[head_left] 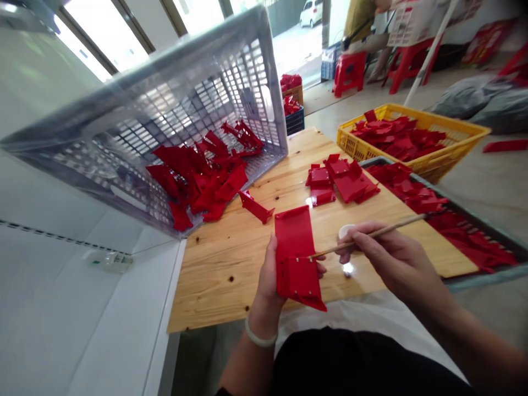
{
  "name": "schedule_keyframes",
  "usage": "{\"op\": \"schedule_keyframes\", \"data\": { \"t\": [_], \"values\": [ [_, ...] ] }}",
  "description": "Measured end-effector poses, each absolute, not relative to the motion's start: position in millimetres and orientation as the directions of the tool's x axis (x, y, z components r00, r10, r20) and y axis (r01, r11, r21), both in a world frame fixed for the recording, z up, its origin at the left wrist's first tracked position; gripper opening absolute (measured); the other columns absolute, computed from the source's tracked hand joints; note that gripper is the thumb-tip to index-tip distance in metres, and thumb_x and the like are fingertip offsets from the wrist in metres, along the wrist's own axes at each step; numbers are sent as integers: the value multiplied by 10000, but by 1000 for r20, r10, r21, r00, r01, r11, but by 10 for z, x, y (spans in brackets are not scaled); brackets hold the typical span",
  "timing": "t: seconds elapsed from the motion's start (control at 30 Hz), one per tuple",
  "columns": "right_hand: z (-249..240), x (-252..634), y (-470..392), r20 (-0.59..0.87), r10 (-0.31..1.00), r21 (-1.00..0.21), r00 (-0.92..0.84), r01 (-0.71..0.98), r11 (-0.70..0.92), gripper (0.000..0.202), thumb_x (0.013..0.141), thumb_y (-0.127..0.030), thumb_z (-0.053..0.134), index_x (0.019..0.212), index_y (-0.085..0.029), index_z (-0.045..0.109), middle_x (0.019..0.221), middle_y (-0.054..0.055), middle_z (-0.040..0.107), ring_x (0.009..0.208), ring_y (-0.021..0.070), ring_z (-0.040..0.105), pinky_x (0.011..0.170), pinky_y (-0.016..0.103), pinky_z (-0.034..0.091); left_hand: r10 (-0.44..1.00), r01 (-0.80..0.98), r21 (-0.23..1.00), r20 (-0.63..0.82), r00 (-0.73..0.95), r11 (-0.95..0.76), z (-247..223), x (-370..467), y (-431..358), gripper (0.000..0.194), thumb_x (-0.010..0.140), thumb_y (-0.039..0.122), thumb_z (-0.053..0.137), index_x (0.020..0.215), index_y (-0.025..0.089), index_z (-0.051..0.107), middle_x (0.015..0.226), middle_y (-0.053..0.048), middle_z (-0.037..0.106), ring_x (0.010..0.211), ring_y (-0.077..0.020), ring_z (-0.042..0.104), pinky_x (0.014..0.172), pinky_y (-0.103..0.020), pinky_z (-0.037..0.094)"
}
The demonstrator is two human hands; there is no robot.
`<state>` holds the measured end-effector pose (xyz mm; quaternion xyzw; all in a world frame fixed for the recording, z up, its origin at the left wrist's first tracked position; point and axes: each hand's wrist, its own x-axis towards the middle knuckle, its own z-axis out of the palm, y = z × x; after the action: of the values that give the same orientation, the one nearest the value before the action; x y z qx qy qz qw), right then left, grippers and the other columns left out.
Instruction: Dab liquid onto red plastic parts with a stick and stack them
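Note:
My left hand (270, 272) holds a long red plastic part (295, 236) from beneath, its thumb along the left edge and fingertips showing at the right. The part has a raised square plate with small pale dots at its corners. My right hand (383, 250) is closed on a thin wooden stick-like brush (371, 235), whose tip touches the square plate near its upper right dot. A small white round item (345, 231) shows by the fingers of my right hand; whether they hold it, I cannot tell.
A large grey crate (276, 115) of red parts lies tilted at the left of the wooden table (214, 275). Loose red parts (344, 179) lie ahead. A yellow basket (449, 157) and a grey-green crate (487, 278) at the right hold more. A person (358, 27) sits behind.

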<state>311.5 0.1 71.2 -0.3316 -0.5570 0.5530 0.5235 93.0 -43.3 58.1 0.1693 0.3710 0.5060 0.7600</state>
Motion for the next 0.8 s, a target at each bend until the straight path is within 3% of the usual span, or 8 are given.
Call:
{"op": "schedule_keyframes", "data": {
  "t": [0.1,0.2,0.33,0.47,0.57,0.67,0.73,0.8],
  "values": [
    [600,3214,64,161,982,-951,-104,-281,126,221,954,-483,769,1012,-270,763,913,27,799,743,208,769,748,343,666,905,-555,752,-425,5,356,501,896,-17,743,1054,696,358,1069,66,751,886,-174,806,722,-250,773,710,-348,626],
    [510,3305,121,141,990,-935,3,-330,134,288,921,-513,800,994,-239,752,881,44,798,740,211,774,735,317,661,924,-461,856,-343,-170,234,482,977,629,471,1064,550,511,1085,127,718,863,-91,796,726,-190,753,774,-312,620],
    [428,3395,127,160,987,-931,26,-327,160,281,928,-484,797,1013,-219,762,860,53,781,786,215,776,817,328,665,956,-313,932,-244,-162,185,561,1265,1475,349,1069,417,538,1078,119,720,891,-107,786,815,-193,752,844,-318,613],
    [397,3503,100,132,989,-942,64,-304,146,304,886,-496,829,990,-215,778,862,66,772,767,218,768,795,319,679,969,-34,988,-152,-193,148,631,1365,1899,309,992,315,644,1189,92,729,953,-126,787,920,-239,754,951,-399,591],
    [420,3588,94,120,986,-957,116,-250,146,301,861,-522,835,974,-247,789,830,65,759,768,229,760,795,308,688,951,214,974,-12,-310,82,631,1097,1842,401,894,203,734,1292,154,726,1267,-155,749,1260,-288,668,1167,-426,458],
    [423,3615,108,109,982,-963,157,-227,143,291,817,-545,856,891,-269,798,814,59,744,741,226,750,767,292,695,874,422,902,130,-469,92,561,648,1569,621,828,114,743,1436,206,653,1672,-163,448,1609,-322,310,1320,-433,219],
    [379,3589,130,83,982,-963,172,-241,123,287,792,-550,870,856,-277,807,812,59,744,712,230,743,732,298,700,807,497,853,176,-564,161,465,345,1366,834,791,81,745,1579,207,503,1778,-173,235,1673,-338,112,1340,-471,136],
    [303,3538,169,46,990,-952,136,-294,85,277,780,-535,887,881,-287,818,818,51,756,693,231,739,705,311,702,763,517,823,171,-623,237,341,83,1200,966,775,86,756,1654,190,367,1766,-207,249,1667,-347,151,1328,-491,184]
  ]
}}
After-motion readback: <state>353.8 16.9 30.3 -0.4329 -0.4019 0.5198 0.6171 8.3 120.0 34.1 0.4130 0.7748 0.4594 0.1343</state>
